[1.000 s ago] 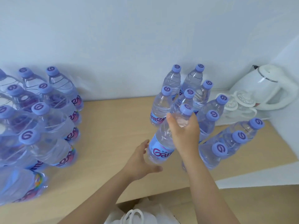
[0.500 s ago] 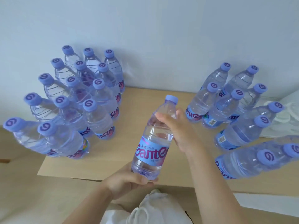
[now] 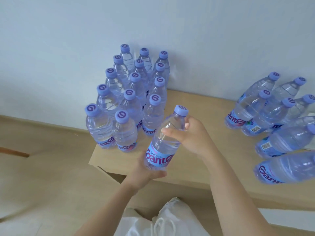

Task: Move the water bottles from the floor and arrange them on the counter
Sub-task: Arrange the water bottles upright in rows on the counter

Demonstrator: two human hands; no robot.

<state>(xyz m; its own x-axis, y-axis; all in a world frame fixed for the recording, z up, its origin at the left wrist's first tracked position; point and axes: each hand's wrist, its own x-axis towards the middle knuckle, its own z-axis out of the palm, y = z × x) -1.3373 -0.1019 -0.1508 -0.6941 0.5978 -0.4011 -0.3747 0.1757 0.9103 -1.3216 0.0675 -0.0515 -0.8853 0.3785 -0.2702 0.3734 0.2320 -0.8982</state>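
Since half a second ago the view has swung further left, so the left cluster of clear plastic water bottles with lilac caps [image 3: 129, 99] now sits near the middle of the picture, and the held bottle is tilted a little more, cap leaning up and to the right.

Both hands carry one clear plastic water bottle with a lilac cap and a blue-and-pink label [image 3: 164, 140] above the front edge of the pale wooden worktop [image 3: 196, 106]. The right hand [image 3: 192, 135] has its grip curled round the bottle's shoulder just under the cap, thumb on the near side, fingertips wrapped round the far side. The left hand [image 3: 146, 169] cups the base from below, its fingers curled round the bottom rim beneath the label. The bottle lies between the two hands, clear of the worktop surface, just beside the front-right corner of the left cluster.

That cluster stands upright in three rows running back to the white wall [image 3: 153, 23]. A second group of the same bottles [image 3: 272, 116] stands well apart at the right. White fabric with a drawstring [image 3: 158, 222] shows at the bottom edge.
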